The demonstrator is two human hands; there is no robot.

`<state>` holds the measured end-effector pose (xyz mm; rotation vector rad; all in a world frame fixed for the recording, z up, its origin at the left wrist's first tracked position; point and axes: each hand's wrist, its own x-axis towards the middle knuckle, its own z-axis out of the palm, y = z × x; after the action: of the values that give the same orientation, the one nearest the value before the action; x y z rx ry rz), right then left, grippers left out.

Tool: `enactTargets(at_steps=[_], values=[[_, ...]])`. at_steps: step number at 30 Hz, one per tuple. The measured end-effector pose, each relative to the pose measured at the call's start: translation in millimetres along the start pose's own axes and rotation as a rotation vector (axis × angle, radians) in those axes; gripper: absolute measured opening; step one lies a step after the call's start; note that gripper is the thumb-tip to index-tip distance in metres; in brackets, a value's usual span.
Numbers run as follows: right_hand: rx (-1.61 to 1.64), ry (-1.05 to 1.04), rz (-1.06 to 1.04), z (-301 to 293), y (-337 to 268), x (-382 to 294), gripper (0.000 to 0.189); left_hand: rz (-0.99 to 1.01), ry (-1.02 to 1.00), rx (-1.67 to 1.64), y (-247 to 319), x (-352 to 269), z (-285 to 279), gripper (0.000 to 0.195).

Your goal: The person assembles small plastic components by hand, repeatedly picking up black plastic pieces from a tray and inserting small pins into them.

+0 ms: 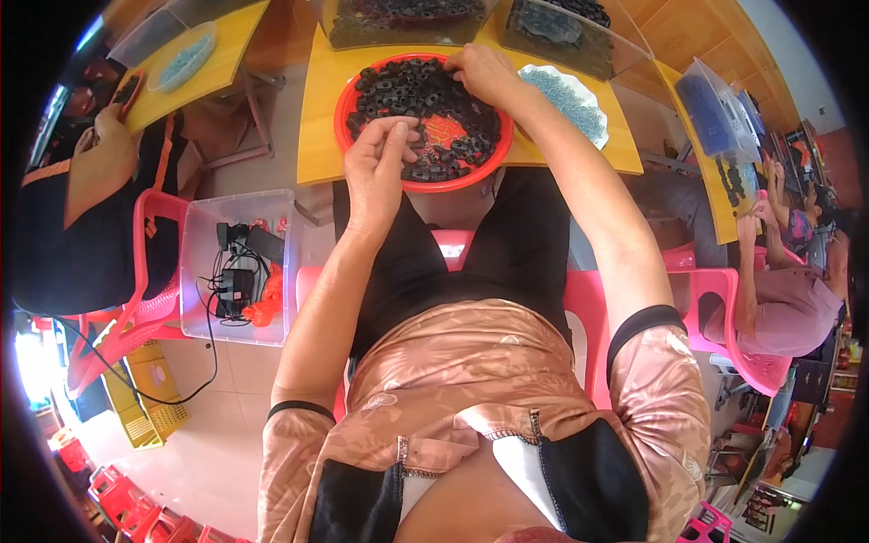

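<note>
A round red plastic tray (442, 184) full of small black parts (407, 85) and some tiny metal springs (434, 153) lies on the yellow table before me. My left hand (380, 153) is over the tray's near left side, thumb and index finger close together; whether a small part is between them I cannot tell. My right hand (483, 73) reaches to the tray's far right edge, its fingertips bent down at the black parts; what they touch is hidden. Right of the tray, partly behind my right forearm, a white scalloped plate (600, 115) holds many small pale blue-green pieces (563, 102).
Clear plastic bins (407, 34) (614, 58) of black parts stand at the table's far side. A clear box (197, 271) with black adapters and cables is at my left. People sit at tables on both sides, their hands (102, 136) (753, 217) apart from mine.
</note>
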<state>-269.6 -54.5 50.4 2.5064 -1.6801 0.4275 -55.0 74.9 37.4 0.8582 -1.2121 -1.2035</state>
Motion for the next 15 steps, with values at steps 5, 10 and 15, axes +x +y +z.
enactTargets(at_steps=[5,10,15], values=[[-0.017,0.001,0.015,5.6,6.0,-0.2,0.017,-0.015,-0.015,0.011,1.8,0.0,-1.6,0.019],[0.029,0.049,-0.040,-4.4,3.8,-8.7,0.015,-0.020,-0.039,0.043,-3.2,0.0,-1.9,0.020],[0.556,-0.023,0.143,-42.2,-46.3,-36.8,0.024,0.012,-0.021,0.119,3.8,-1.7,0.3,0.022]])
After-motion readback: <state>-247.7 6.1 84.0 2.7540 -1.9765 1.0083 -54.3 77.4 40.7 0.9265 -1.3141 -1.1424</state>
